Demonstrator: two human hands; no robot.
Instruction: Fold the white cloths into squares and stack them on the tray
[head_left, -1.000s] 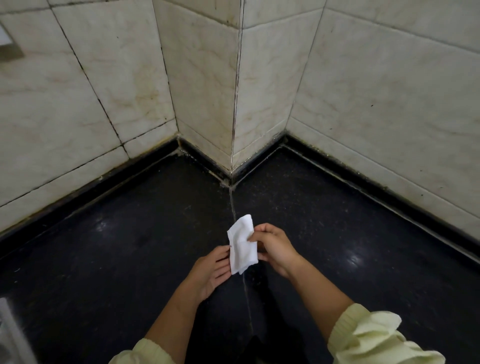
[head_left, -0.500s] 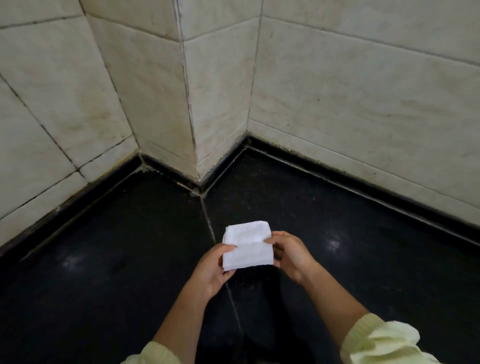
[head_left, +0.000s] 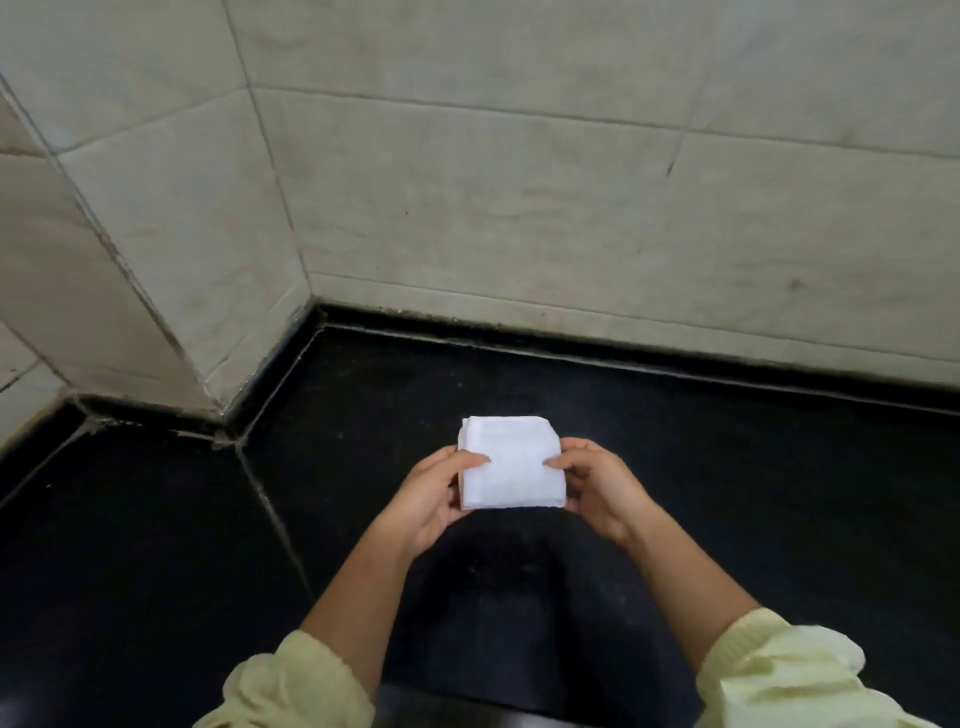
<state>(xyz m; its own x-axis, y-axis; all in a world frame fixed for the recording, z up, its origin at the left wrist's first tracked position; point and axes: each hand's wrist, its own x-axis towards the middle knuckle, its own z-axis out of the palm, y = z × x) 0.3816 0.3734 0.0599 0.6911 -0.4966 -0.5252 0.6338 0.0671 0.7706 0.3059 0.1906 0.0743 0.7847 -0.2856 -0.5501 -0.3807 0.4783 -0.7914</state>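
Pale yellow sleeves (head_left: 789, 675), pushed up and bunched at the forearms, frame the bottom of the head view as a person works over a black stone counter (head_left: 727, 493). Both bare forearms reach forward and converge above the dark, glossy surface, where a shadow falls beneath them.

The left hand (head_left: 428, 496) grips the left edge of a folded white cloth (head_left: 511, 465), its thumb pressed across the top face and its fingers closed underneath. The right hand (head_left: 597, 486) clamps the opposite edge in the same way, thumb on top and pointing inward, so the two thumb tips lie near each other on the cloth but apart. The cloth is folded into a thick, nearly square pad of several layers, its far corners slightly rounded, and it is held level in the air above the counter, between the two hands, not resting on the surface.

A pale seam (head_left: 270, 509) runs diagonally across the counter to the left of the hands. Beyond the cloth the counter meets a raised black edge strip (head_left: 623, 358) at the foot of the wall. Cream marble-patterned wall tiles (head_left: 519, 208), stained along their grout lines, rise behind, and a tiled projecting corner (head_left: 171, 270) stands out at the left.
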